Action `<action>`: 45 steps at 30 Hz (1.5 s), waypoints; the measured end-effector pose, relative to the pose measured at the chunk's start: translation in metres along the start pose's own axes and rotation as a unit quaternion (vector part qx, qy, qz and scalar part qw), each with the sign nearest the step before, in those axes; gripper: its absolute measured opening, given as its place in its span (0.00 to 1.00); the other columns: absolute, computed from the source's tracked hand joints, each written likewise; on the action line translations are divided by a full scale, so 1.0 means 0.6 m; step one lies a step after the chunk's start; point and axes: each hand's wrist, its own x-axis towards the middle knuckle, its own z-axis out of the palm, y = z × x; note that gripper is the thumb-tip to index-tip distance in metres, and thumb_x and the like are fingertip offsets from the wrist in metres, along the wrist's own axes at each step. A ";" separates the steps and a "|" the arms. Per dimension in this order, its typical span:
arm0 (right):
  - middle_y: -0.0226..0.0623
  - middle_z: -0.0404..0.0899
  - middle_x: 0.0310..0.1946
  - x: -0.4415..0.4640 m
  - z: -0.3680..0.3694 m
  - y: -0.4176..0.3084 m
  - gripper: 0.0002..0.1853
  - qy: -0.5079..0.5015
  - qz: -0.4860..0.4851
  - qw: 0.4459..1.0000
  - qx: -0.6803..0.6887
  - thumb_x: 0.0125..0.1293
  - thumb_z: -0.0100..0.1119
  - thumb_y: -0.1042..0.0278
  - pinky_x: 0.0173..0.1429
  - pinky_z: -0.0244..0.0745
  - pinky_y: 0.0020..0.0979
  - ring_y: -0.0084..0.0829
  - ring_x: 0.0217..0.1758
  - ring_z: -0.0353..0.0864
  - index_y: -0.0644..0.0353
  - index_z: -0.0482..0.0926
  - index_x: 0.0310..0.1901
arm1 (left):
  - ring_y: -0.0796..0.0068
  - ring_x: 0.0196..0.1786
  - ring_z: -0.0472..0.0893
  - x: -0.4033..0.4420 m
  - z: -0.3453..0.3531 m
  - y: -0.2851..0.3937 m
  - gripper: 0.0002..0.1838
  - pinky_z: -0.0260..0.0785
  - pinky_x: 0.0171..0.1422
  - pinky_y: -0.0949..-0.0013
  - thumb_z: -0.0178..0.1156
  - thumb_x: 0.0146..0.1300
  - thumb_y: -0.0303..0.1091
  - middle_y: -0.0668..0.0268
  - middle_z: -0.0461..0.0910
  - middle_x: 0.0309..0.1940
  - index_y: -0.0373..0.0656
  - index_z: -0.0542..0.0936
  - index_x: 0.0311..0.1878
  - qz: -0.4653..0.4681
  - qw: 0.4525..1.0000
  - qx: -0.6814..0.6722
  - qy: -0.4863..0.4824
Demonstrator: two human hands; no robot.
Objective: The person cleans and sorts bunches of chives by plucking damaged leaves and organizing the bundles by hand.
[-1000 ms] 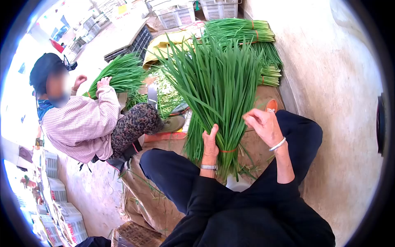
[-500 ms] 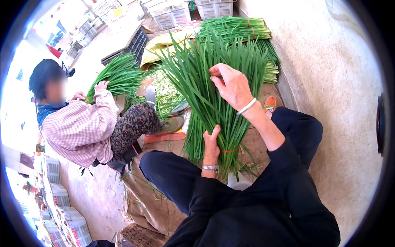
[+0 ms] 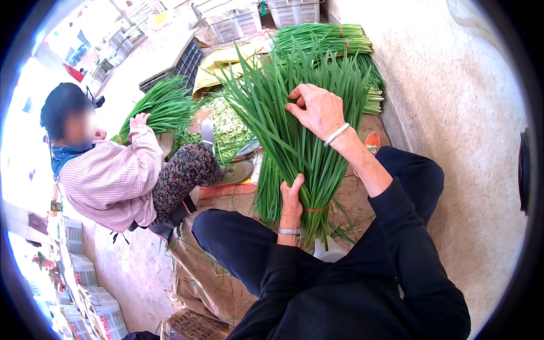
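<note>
A large bunch of garlic chives [image 3: 323, 136] stands slanted in front of me, leaves fanned out away from me, with an orange band around its lower end. My left hand [image 3: 291, 198] is wrapped around the side of the bunch just above the band, thumb pointing up. Over the leaves, my right hand [image 3: 318, 110] is bent with thumb and forefinger pinched at some leaf blades; whether it grips one leaf or several is hard to see. Beneath the left side of the bunch lie more chives [image 3: 266, 195].
Banded chive bundles [image 3: 317, 38] are stacked ahead, near a yellow sack [image 3: 218, 68] and loose trimmings [image 3: 224, 122]. On the left a co-worker [image 3: 113, 175] sits handling another bunch [image 3: 161, 105]. Plastic crates [image 3: 235, 24] stand at the back; a wall [image 3: 453, 113] rises on the right.
My right hand has shifted slightly left, its fingers still at the leaves. My left hand keeps its hold. The co-worker's far hand has moved up slightly.
</note>
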 end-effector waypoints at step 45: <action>0.36 0.75 0.20 0.012 0.030 0.049 0.07 0.066 -0.057 0.992 0.087 0.62 0.57 0.68 0.30 0.69 0.28 0.25 0.22 0.74 0.63 0.77 0.35 | 0.75 0.44 0.79 -0.007 0.005 0.004 0.25 0.72 0.51 0.71 0.68 0.52 0.34 0.63 0.79 0.44 0.33 0.74 0.52 -0.005 0.999 0.012 -0.033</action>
